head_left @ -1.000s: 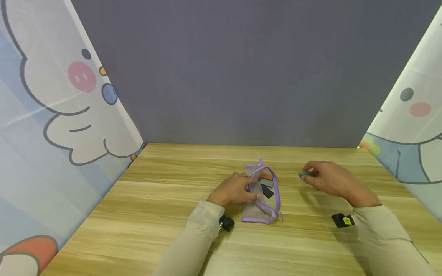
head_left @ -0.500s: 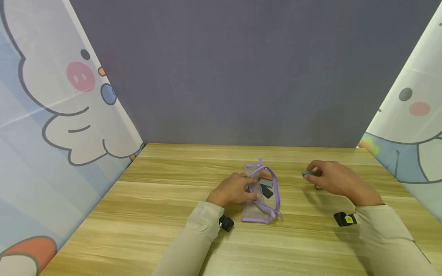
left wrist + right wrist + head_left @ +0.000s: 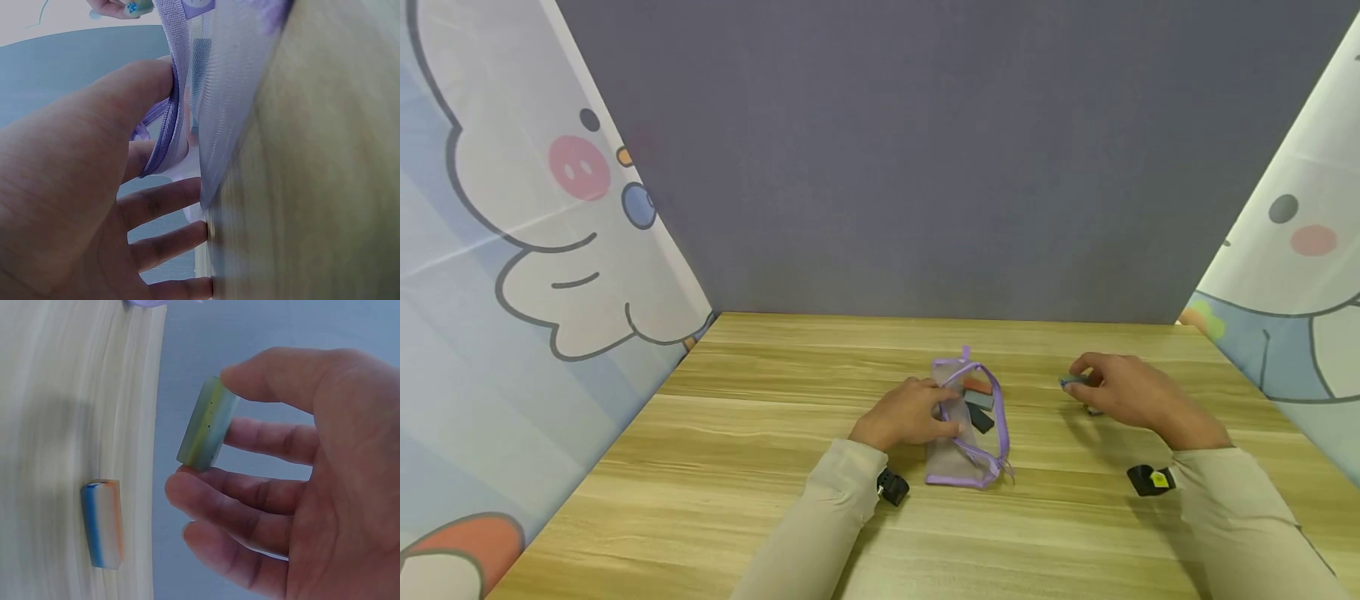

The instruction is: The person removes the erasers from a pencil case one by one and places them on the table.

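A see-through mesh pencil pouch with purple zipper edging (image 3: 955,480) lies unzipped on the table. My left hand (image 3: 904,412) pinches the rim of its opening between thumb and forefinger. Inside the pouch show an orange-red block (image 3: 978,386), a grey block (image 3: 979,400) and a black block (image 3: 980,417). To the right, my right hand (image 3: 1123,392) holds a green-and-yellow eraser (image 3: 206,425) by its ends, raised above the table. Beneath that hand, a white eraser with blue and orange sides (image 3: 103,524) lies on the wood, mostly hidden in the head view.
The wood-grain table (image 3: 737,433) ends at a tall grey panel (image 3: 925,167) behind. Cartoon-printed curtains (image 3: 625,292) hang at both sides. A black wrist device sits at each cuff, the right one (image 3: 1150,480) with a yellow mark.
My right hand has shifted slightly right with its eraser, and the eraser lying under it has come into view. My left hand and the pouch stay in place.
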Tool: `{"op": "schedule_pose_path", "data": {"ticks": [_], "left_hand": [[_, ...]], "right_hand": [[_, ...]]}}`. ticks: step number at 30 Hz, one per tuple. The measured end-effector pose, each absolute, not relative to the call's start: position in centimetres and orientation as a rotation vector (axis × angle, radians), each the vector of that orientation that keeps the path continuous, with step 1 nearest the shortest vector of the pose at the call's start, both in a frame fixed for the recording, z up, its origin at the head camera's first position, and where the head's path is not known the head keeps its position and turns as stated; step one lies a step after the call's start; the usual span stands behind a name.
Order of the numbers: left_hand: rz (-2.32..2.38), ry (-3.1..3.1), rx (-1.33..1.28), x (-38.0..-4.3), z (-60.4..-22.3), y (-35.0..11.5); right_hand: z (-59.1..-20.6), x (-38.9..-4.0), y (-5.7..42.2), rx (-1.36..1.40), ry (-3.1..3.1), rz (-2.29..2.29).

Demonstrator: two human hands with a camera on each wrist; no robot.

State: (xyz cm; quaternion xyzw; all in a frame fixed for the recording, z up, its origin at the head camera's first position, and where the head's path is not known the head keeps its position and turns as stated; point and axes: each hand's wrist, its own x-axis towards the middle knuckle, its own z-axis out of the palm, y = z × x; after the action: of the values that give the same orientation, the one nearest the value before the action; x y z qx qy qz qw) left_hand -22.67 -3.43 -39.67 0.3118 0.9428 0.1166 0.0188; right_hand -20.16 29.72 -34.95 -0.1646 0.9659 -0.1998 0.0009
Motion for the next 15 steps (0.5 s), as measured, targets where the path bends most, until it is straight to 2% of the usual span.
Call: {"op": "schedule_pose_path", "data": {"ticks": [15], "left_hand": [[0.369,2.925,0.961,-22.7,-39.7,-3.4]], "right_hand": [[-36.1,-20.7,30.4,-0.539,3.001,-0.731]]}}
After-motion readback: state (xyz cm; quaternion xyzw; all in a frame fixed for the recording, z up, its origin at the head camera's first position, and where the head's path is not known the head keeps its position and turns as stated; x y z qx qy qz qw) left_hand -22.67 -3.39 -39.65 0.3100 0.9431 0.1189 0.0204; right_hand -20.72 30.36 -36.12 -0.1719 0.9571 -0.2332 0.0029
